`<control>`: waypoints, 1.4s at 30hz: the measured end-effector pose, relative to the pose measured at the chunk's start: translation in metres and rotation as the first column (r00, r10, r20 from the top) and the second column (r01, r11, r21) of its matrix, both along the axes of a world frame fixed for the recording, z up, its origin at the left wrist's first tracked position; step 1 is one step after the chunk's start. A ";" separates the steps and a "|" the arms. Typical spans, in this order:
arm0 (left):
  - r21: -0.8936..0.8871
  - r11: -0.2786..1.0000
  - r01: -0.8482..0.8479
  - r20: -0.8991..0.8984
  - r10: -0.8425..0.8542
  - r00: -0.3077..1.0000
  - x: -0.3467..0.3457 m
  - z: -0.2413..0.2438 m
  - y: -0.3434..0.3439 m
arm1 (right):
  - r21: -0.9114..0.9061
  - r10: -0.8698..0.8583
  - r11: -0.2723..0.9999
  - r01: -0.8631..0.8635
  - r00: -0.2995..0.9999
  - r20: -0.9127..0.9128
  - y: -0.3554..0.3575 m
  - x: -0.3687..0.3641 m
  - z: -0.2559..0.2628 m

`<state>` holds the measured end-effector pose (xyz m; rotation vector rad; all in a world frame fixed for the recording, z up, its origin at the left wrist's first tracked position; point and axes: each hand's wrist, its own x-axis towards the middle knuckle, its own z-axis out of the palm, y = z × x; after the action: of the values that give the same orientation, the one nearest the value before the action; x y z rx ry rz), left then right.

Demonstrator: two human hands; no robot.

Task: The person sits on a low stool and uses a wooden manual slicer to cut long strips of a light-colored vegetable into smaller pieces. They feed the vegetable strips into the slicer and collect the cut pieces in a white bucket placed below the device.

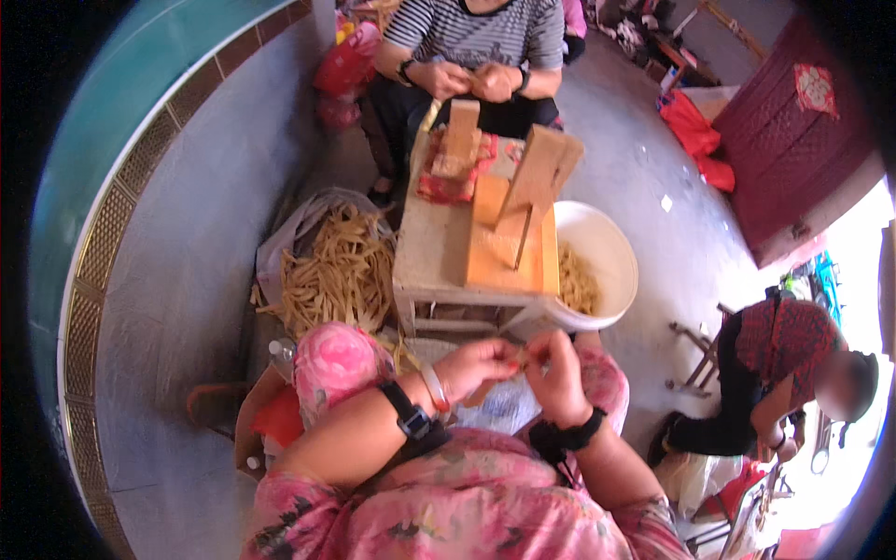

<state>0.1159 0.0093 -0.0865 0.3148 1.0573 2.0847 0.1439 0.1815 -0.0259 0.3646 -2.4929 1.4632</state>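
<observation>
My left hand (479, 367) and my right hand (556, 374) meet above my lap, fingertips pinched together around a small tan strip (521, 357) that is mostly hidden by the fingers. Beyond them stands a small wooden table (430, 255). On its near right part rests an orange wooden board (490, 259) with an upright wood block (539, 168) and a thin rod leaning beside it. Left of the table, a plastic bag (269, 248) holds a heap of long tan strips (343, 266). To the right, a white bucket (616, 266) contains short tan pieces (577, 283).
A co-worker in a striped shirt (483, 35) sits across the table, hands together near a second wooden block (462, 136) on red cloth. Another person (777, 350) bends over at the right. A clear bottle (282, 350) is by my left knee; a wall (189, 245) runs along the left.
</observation>
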 end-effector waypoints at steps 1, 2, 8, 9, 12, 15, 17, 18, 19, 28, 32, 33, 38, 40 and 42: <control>-0.001 1.000 -0.019 0.009 0.019 1.000 -0.005 0.015 -0.002 | 0.036 -0.029 0.999 0.028 0.999 0.028 0.005 -0.003 0.001; 0.011 0.998 -0.055 -0.051 0.056 0.997 -0.004 0.016 -0.003 | 0.093 0.089 0.993 -0.078 0.989 -0.115 0.008 -0.006 0.004; -0.015 0.979 -0.202 -0.160 0.197 0.967 -0.003 0.020 -0.004 | 0.147 0.211 0.966 -0.215 0.977 0.039 0.007 -0.003 0.014; -0.037 0.974 -0.225 -0.216 0.212 0.953 -0.002 0.021 -0.004 | 0.125 0.187 0.970 -0.207 0.970 0.155 0.007 -0.002 0.010; -0.186 0.942 -0.281 -0.404 0.187 0.895 0.002 0.031 -0.005 | -0.555 0.399 0.832 -0.027 0.723 0.564 0.014 -0.001 0.008; -0.265 0.916 -0.299 -0.425 0.167 0.889 0.002 0.031 -0.005 | -0.155 0.250 0.965 -0.213 0.925 0.286 0.009 0.001 0.002; -0.316 0.866 -0.389 -0.535 0.176 0.826 0.001 0.026 -0.004 | 0.395 0.281 0.886 -0.245 0.959 -0.036 0.010 -0.001 0.003; -0.316 0.797 -0.514 -0.639 0.222 0.737 -0.004 0.028 -0.008 | 0.288 0.277 0.914 -0.284 0.959 0.066 0.007 0.003 0.012; -0.300 0.717 -0.629 -0.733 0.249 0.633 -0.010 0.035 -0.012 | 0.209 0.248 0.938 -0.275 0.957 0.149 0.007 0.005 0.017; -0.302 0.776 -0.554 -0.733 0.183 0.656 0.000 0.053 -0.007 | 0.167 0.374 0.920 -0.355 0.921 -0.108 -0.004 -0.008 0.039; -0.224 0.790 -0.571 -0.653 0.313 0.690 -0.008 0.040 -0.007 | 0.321 0.376 0.881 -0.347 0.926 -0.033 0.005 -0.014 0.040; -0.267 0.846 -0.461 -0.521 0.276 0.808 -0.011 0.045 -0.009 | 0.340 0.344 0.883 -0.323 0.939 0.000 0.007 -0.016 0.042; -0.447 0.889 -0.100 -0.224 -0.003 0.974 -0.039 0.070 -0.044 | 0.299 0.238 0.936 -0.186 0.960 -0.146 0.012 -0.043 0.052; -0.490 0.844 -0.219 -0.313 0.064 0.947 -0.053 0.081 -0.042 | 0.255 0.216 0.954 -0.161 0.954 -0.207 0.021 -0.066 0.047; -0.467 0.813 -0.348 -0.390 0.163 0.906 -0.077 0.089 -0.036 | 0.308 0.181 0.947 -0.096 0.948 -0.260 0.018 -0.091 0.057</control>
<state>0.0386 -0.0269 0.0021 0.2567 1.9265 1.9002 0.0528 0.1999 0.0307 0.7639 -2.4813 0.9951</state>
